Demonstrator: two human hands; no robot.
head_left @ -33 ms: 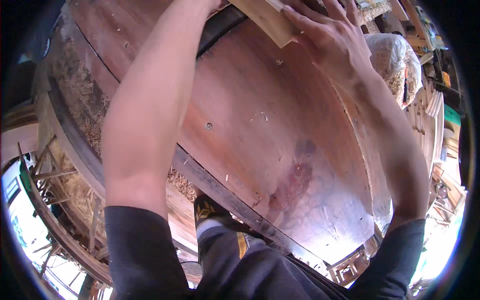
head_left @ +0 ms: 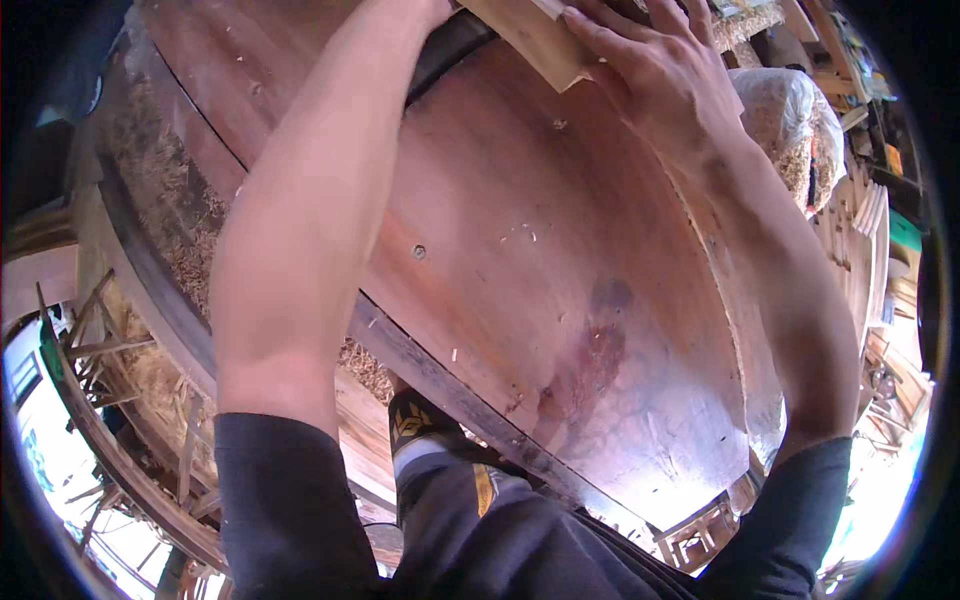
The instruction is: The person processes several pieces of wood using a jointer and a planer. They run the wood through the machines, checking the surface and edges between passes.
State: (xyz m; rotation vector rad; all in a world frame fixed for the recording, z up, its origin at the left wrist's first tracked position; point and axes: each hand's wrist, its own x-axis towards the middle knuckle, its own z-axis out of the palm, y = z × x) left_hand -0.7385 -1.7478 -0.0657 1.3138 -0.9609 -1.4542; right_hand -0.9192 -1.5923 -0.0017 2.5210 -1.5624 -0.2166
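At the right hand (head_left: 670,85), near 1 o'clock, the fingers are spread, with one finger laid along the right-hand edge of a pale wooden board (head_left: 530,45); whether the hand is pinching the board I cannot tell. The board sits just past 12 o'clock, cut off by the top edge, its near corner beside the heel of that hand. The left hand (head_left: 440,10), near 12 o'clock, is mostly outside the view, so I cannot tell its grip; the part that shows is just left of the board. Below it, on the near side, runs a dark strip (head_left: 450,55). Both hands are at the far part of a large reddish-brown wooden panel (head_left: 480,320), which fills the middle and bears a small round mark left of center and a dark red stain (head_left: 595,365) toward 4 o'clock. The panel shines brightly between 4 and 5 o'clock. Wood shavings (head_left: 188,255) lie between 9 and 10 o'clock, outside the left forearm. At 2 o'clock stands a clear plastic bag (head_left: 785,115) with shavings in it. A dark slipper (head_left: 410,420) shows at 7 o'clock, and the dark sleeves (head_left: 285,500) end near 4 and between 7 and 8.
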